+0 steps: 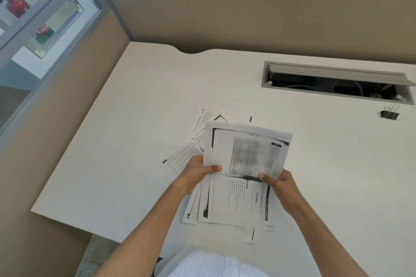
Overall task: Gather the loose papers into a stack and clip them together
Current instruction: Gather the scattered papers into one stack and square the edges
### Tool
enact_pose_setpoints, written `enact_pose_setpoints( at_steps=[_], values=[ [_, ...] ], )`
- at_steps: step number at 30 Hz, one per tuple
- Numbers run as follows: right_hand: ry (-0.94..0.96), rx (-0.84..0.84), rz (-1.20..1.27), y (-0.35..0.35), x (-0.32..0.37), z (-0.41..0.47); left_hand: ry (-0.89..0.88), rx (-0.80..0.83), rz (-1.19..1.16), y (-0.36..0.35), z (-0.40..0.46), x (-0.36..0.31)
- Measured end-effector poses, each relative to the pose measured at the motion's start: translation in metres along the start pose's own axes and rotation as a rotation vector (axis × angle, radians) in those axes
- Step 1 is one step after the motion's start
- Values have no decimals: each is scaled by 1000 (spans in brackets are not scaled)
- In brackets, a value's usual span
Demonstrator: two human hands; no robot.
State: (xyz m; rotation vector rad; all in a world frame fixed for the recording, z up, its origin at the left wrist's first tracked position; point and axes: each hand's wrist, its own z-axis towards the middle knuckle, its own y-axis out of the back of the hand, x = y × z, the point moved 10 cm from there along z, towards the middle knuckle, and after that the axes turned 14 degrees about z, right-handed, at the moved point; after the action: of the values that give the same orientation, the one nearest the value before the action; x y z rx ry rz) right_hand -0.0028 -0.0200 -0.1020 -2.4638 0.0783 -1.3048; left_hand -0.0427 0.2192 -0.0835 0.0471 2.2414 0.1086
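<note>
Head view: I'm pinching a thin sheaf of floppy black-and-white printed sheets (245,153) between my left hand (198,172) and right hand (280,183), gripping both side edges because they're light and slippery.

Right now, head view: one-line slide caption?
Both hands, left hand and right hand, lift printed paper sheets above the white desk; black binder clip waits.

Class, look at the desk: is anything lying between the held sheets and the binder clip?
Nothing visible. Bare desk lies between the held sheets and the binder clip; the cable tray sits behind that path.
</note>
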Motion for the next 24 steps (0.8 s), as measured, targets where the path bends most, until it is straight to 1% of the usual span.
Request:
enact_pose_setpoints(
  at_steps=[3,6,10,15,17,20,24],
  values=[
    [44,-25,49,1,1,-5,-45,-51,-41,-3,-4,-9],
    [99,-60,136,2,7,-15,-107,-69,-84,-3,-8,-19],
    [199,-71,216,10,17,-22,-179,-55,-125,-4,-17,-34],
    [244,-158,246,20,27,-21,-231,-19,-140,-7,-24,-45],
    [260,-99,257,15,37,-20,-246,-8,-125,-8,-25,-49],
    [220,-12,202,6,47,-20,-271,23,-116,-10,-24,-56],
    [199,-12,143,4,53,-17,-280,104,-101,-20,-19,-64]
  ],
)
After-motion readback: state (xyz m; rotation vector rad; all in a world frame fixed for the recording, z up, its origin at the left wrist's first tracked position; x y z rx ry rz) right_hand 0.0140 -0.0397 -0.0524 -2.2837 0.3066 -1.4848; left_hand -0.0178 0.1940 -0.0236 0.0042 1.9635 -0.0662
